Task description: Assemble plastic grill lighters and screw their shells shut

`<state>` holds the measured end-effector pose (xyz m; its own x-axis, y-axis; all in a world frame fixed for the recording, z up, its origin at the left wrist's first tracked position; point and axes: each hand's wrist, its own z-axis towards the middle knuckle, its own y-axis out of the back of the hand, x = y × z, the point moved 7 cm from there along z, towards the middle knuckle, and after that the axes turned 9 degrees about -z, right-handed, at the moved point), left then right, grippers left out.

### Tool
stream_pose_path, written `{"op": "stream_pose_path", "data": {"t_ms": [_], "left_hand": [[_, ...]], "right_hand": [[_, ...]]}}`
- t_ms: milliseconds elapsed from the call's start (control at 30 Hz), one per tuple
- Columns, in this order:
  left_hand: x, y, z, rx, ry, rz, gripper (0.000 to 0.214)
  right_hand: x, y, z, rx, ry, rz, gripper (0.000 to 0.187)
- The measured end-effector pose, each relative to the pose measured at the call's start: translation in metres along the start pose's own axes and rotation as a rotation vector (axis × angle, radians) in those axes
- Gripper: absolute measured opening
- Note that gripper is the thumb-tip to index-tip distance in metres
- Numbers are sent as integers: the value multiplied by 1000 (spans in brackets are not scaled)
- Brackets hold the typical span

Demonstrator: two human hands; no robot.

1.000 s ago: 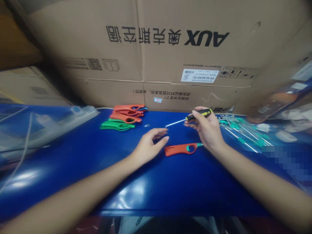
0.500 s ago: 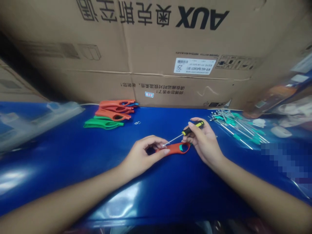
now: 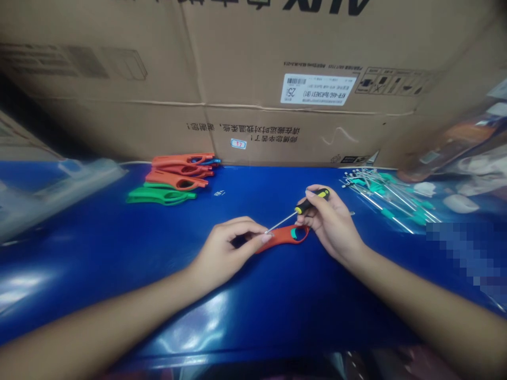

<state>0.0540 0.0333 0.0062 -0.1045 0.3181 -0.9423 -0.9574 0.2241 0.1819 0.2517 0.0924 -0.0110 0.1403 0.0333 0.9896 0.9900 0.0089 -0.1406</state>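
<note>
In the middle of the table lies an orange lighter casing [image 3: 283, 236], with a ring-shaped opening at its right end and a teal piece inside that opening. My left hand [image 3: 224, 248] is closed on the casing's left end, thumb and fingertips pinched together around the screwdriver's tip. Whether a small part sits between those fingertips is hidden. My right hand [image 3: 336, 227] grips a black-and-yellow screwdriver [image 3: 312, 201] by its handle. The thin shaft slants down to the left, its tip meeting the casing at my left fingertips.
At the back left are stacked orange casings [image 3: 178, 183] and green casings [image 3: 158, 196]. Tiny pale parts [image 3: 219, 193] lie near them. Metal rods with teal pieces [image 3: 386, 198] spread at the back right. A large cardboard box [image 3: 245, 63] stands behind the blue table [image 3: 301, 306].
The camera view has tilted down a little, so the scene sits higher. My left thumb has shifted closer to the screwdriver tip. Both hands keep their holds.
</note>
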Motion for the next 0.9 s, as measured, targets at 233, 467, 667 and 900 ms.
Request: {"op": "stream_pose_path", "data": {"t_ms": [233,467,667,900], "left_hand": [[-2,0,0,12,-38,3,10],[-4,-4,-2,63,-105,95,10],[-7,-9,-7,122,-161,181,11],[-11,-14,-7,173,-220,192,7]], "right_hand": [[6,2,0,9,60,-14,33],[31,-1,-7,68,252,-126,32],[61,-9,-32,202,548,-289,29],[69,-18,-54,332,711,-354,33]]}}
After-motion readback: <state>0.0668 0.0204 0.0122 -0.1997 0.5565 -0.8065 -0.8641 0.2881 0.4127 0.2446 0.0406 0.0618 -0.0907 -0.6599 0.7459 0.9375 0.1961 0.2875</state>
